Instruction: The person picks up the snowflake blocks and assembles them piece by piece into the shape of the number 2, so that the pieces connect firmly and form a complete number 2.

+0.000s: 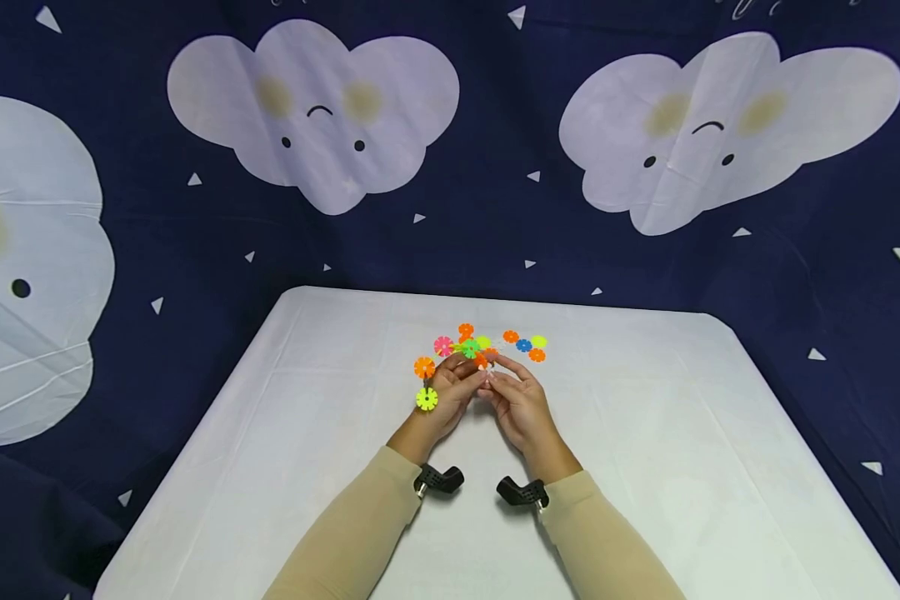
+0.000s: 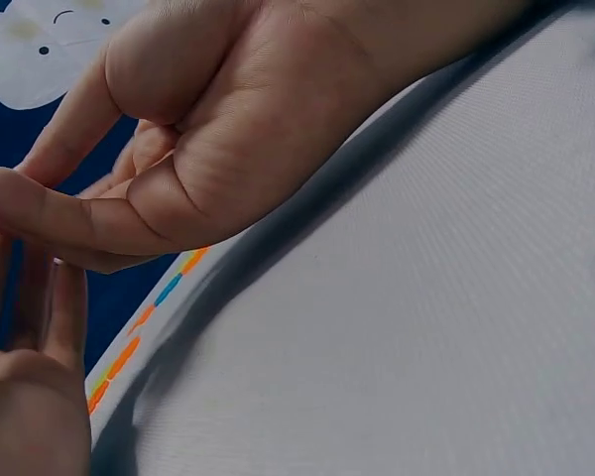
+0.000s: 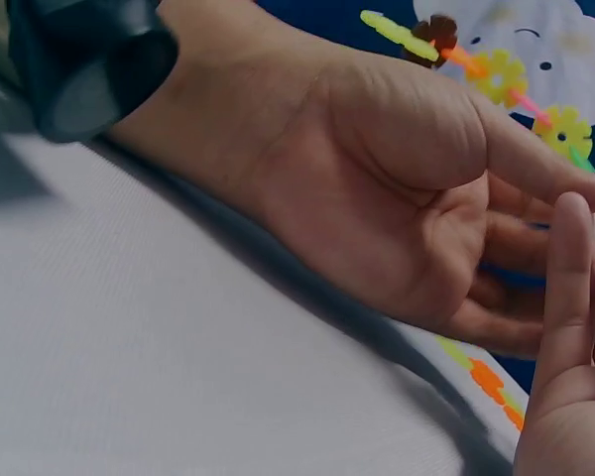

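Both hands meet above the white table. The left hand (image 1: 450, 393) holds a chain of interlocking plastic snowflake discs, its thumb and fingers pinched close to an orange disc (image 1: 482, 362). From this hand the chain loops round with a pink disc (image 1: 443, 346), a green disc (image 1: 471, 348), and an orange disc (image 1: 424, 367) and a yellow disc (image 1: 427, 399) beside the wrist. The right hand (image 1: 521, 407) pinches at the chain's end, where a small whitish disc shows between the fingertips, mostly hidden. In the right wrist view, yellow discs (image 3: 563, 130) stand behind the left hand (image 3: 367, 169).
Several loose discs lie on the table (image 1: 645, 433) beyond the right hand, among them a blue disc (image 1: 523, 345) and an orange disc (image 1: 537, 355). A dark blue cloth (image 1: 495, 250) with white clouds hangs behind the table. Black camera mounts (image 1: 438, 479) sit on both wrists.
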Motion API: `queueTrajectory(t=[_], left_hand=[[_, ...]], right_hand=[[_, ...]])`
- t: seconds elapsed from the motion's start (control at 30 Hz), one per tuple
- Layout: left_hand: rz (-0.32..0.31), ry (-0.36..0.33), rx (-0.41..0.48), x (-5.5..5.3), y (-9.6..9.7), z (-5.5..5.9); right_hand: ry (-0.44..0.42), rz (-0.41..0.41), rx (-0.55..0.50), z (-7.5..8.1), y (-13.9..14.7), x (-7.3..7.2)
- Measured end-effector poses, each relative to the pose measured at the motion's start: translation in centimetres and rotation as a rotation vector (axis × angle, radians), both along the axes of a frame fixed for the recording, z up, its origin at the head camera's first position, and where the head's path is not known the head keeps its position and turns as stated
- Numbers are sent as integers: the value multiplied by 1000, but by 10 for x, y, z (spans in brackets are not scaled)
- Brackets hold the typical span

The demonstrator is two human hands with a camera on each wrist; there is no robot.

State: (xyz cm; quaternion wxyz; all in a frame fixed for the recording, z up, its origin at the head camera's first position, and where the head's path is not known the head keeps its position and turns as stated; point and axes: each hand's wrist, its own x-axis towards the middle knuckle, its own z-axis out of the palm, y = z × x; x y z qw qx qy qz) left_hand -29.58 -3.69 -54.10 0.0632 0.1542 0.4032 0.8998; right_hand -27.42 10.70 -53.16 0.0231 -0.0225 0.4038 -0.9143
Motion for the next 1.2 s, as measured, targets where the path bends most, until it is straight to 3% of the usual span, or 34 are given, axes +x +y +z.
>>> queueTrajectory(t=[0.1,0.2,0.33,0.4,0.47,0.57,0.67,0.87,1.07,1.2], left_hand=[[30,-37,-2,2,-1,-1],[106,-101,-30,2,-3,1],[183,-138,-21,1,-5,11],[208,-133,-10,1,-7,16],[224,-134,-10,1,-8,20],[226,-162,36,2,-10,23],[202,-195,107,1,-12,22],[182,-155,170,-8,-14,9],[223,-159,175,-13,-14,5],[235,-175,182,-14,-14,4]], right_hand=[[-24,3,17,-2,-1,-1],[-33,-75,181,-4,-1,-2],[9,-272,657,-5,-1,-9],[74,-319,930,-6,-1,-14],[171,-313,1172,-7,-3,-20],[340,-234,1391,-10,-7,-31],[402,-193,1483,-12,-13,-42],[340,-142,1589,-12,-25,-56],[240,-178,1692,-9,-35,-63],[273,-192,1762,-9,-39,-67]])
